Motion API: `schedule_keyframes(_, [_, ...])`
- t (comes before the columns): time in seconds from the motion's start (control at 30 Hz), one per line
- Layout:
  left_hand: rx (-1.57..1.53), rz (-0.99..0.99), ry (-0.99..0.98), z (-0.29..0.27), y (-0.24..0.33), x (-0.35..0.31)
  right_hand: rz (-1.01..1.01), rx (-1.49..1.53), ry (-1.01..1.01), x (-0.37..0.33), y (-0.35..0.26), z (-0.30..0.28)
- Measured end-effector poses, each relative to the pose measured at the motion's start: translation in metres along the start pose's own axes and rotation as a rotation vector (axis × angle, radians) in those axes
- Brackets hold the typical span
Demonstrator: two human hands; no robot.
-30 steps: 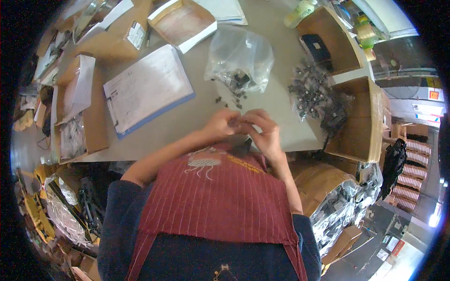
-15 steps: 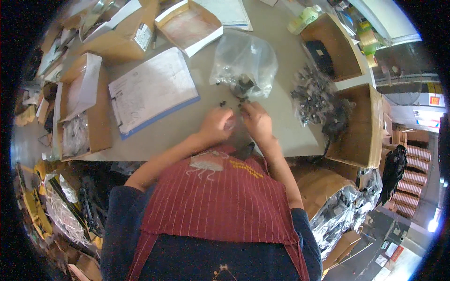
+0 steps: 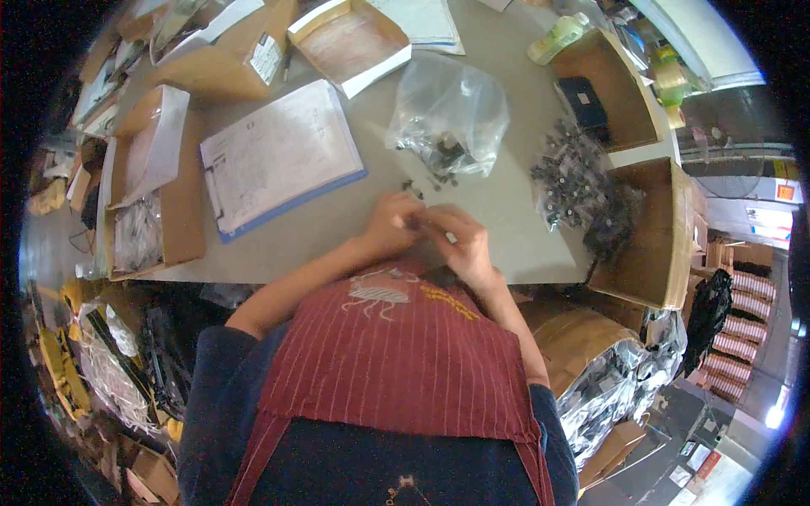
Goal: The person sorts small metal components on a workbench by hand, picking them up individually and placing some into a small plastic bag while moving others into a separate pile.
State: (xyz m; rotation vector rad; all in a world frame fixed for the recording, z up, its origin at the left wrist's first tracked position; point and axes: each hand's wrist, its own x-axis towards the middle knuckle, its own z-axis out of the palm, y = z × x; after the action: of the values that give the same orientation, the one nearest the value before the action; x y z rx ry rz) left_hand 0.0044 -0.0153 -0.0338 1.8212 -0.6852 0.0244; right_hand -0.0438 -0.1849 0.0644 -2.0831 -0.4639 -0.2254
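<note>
Holds left hand (image 3: pixel 393 221) and right hand (image 3: pixel 466 244) together over the near edge of the tabletop (image 3: pixel 515 253), fingertips meeting or almost meeting; because of blur, cannot tell which. Pinches a small dark piece (image 3: pixel 413 223) in the left fingertips; cannot tell if gripping it also with the right ones. At 12 o'clock from the hands, has a clear bag (image 3: pixel 456 93) with dark contents lying on the tabletop, and between bag and hands a few loose parts (image 3: pixel 443 179). Has a clipboard (image 3: pixel 283 160) with papers at 10 o'clock, a shallow tray (image 3: pixel 350 42) at 11 and a bottle (image 3: pixel 557 40) at 1. Between 2 and 3 o'clock, has a heap (image 3: pixel 574 185) of bagged dark parts, just beside a carton (image 3: pixel 654 240) at 3. Wears a dark red apron (image 3: pixel 396 363) at 6 o'clock.
</note>
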Motion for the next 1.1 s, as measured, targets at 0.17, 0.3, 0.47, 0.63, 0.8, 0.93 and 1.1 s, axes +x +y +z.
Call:
schedule_keyframes(0.17, [0.006, -0.251, -0.084, -0.018, 0.006, -0.004, 0.304, -0.163, 0.037, 0.013, 0.026, 0.008])
schedule_keyframes(0.3, [-0.018, -0.329, 0.079, -0.030, 0.009, -0.012, 0.142, -0.424, -0.023, 0.021, 0.044, 0.039])
schedule_keyframes(0.47, [0.128, -0.239, 0.055, -0.039, 0.010, -0.014, 0.071, -0.454, -0.040, 0.036, 0.059, 0.048])
schedule_keyframes(0.63, [0.166, -0.272, 0.080, -0.041, 0.017, -0.012, 0.223, -0.335, -0.113, 0.033, 0.056, 0.031])
schedule_keyframes(0.8, [0.169, -0.031, 0.078, -0.033, 0.003, -0.010, 0.048, 0.068, -0.112, 0.039, -0.004, 0.017])
schedule_keyframes(0.93, [0.202, -0.044, 0.111, -0.029, -0.006, -0.013, 0.009, 0.094, -0.156, 0.037, -0.005, 0.020])
schedule_keyframes(1.1, [0.134, -0.106, -0.017, -0.038, -0.009, -0.017, -0.337, -0.293, -0.211, 0.039, -0.006, 0.019])
